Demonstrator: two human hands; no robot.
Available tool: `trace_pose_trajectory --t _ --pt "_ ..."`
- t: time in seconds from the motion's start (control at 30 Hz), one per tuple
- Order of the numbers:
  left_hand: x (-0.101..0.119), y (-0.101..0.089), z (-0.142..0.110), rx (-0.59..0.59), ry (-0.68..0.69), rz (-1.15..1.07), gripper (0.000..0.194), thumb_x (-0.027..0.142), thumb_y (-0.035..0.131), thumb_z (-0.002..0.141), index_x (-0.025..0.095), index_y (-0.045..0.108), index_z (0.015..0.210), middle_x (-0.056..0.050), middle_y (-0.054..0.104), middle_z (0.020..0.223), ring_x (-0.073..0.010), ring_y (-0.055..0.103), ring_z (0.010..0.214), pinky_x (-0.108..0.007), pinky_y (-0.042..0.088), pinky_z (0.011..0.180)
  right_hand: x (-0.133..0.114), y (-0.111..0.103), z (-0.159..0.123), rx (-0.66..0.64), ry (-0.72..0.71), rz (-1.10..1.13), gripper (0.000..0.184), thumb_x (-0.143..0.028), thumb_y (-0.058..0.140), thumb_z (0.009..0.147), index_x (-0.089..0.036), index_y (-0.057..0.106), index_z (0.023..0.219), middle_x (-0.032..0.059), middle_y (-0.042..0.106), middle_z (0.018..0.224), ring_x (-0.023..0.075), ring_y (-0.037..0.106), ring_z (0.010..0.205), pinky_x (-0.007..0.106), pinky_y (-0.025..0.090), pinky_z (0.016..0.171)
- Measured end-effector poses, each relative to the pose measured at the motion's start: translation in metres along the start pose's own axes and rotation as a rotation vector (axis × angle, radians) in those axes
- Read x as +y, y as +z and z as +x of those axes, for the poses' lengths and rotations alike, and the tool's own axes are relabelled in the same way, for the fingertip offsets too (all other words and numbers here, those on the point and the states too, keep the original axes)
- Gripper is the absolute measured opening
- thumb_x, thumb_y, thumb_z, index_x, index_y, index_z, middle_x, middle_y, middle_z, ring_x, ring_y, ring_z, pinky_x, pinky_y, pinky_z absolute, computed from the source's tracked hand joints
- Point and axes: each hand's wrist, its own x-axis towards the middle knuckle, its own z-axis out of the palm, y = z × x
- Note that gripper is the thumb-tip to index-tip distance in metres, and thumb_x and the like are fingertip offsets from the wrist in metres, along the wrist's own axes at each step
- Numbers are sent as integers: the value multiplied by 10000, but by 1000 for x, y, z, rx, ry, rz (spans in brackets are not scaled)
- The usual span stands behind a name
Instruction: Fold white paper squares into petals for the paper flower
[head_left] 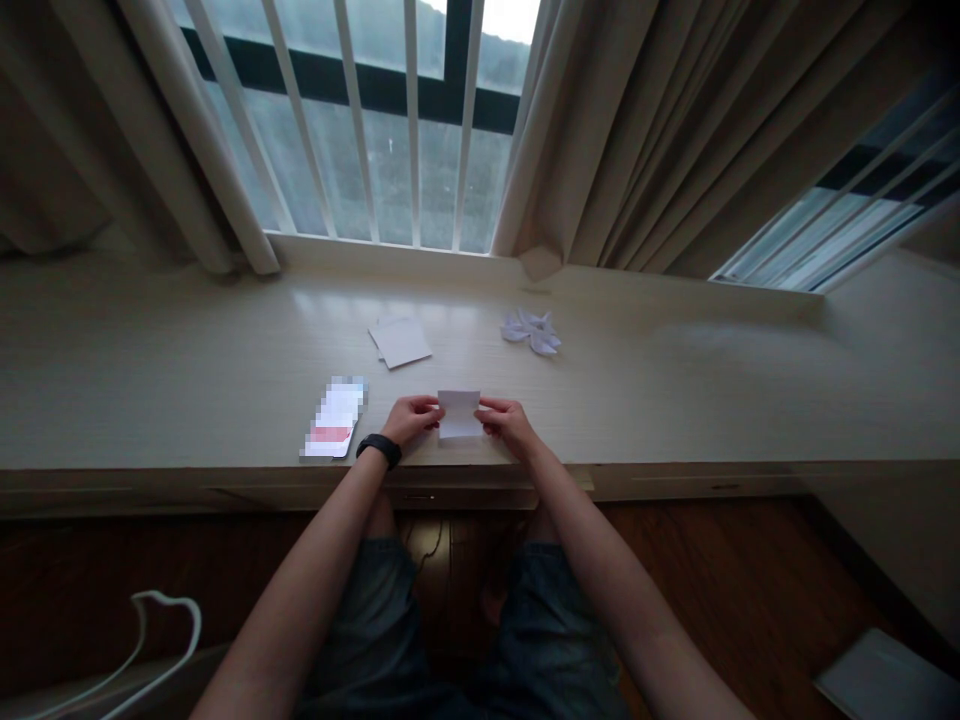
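Observation:
A small white square sheet of paper (459, 416) is held up between my two hands near the desk's front edge. My left hand (411, 420), with a black band on the wrist, pinches its left side between thumb and fingers. On the opposite side, my right hand (508, 424) pinches the right edge the same way. Beyond them to the left lies a small stack of white square papers (405, 343), slightly fanned. Folded white paper pieces (532, 331) sit in a loose cluster behind my right hand.
A phone (335, 418) with a blurred lit screen lies left of my left hand. The pale desk (675, 400) runs along a barred window (375, 170) with beige curtains (622, 130). A drawer (450, 496) is under the desk edge, above my knees.

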Motion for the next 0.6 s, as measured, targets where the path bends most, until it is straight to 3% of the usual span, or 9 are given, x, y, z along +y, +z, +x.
trace_pose_trajectory --t 0.2,0.4,0.6 --pt "7 -1 -3 -43 -25 1 453 345 743 623 83 733 993 -61 702 735 -126 604 623 -274 493 657 4 -5 2 -37 -28 36 257 -224 637 609 -145 767 815 -15 570 512 71 417 460 210 259 433" --pt "7 3 -4 2 -34 -2 565 529 658 748 98 680 1112 -96 701 803 -168 651 691 -277 507 622 9 -1 2 115 -78 64 270 -221 595 616 -156 765 816 -13 580 512 90 446 469 221 290 440" --pt "-4 1 1 11 75 159 611 458 782 645 121 661 1140 -75 710 773 -162 640 657 -279 506 623 10 1 2 97 -102 -22 270 -305 601 673 -141 747 830 2 606 562 99 466 471 232 357 453"
